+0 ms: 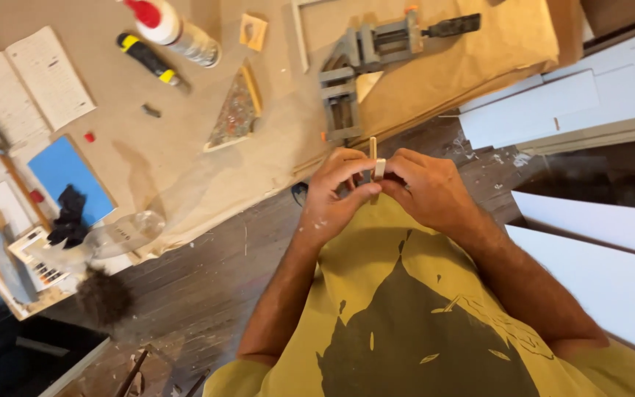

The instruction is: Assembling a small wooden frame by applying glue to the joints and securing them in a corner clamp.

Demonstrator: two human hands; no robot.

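Both hands meet in front of my yellow shirt, just off the workbench edge. My left hand (336, 192) pinches a thin pale wooden strip (373, 149) that stands upright between the fingers. My right hand (424, 187) grips the same strip from the other side, with a small light block (380, 169) pressed against it at the fingertips. The lower part of the strip is hidden by the fingers.
The workbench (185, 154) is covered in brown paper. On it lie a grey metal corner clamp (354, 66), a triangular framed piece (235, 110), a glue bottle with red cap (174, 29), a black-and-yellow utility knife (148, 59) and an open booklet (27, 84). White boards (589, 103) lean at the right.
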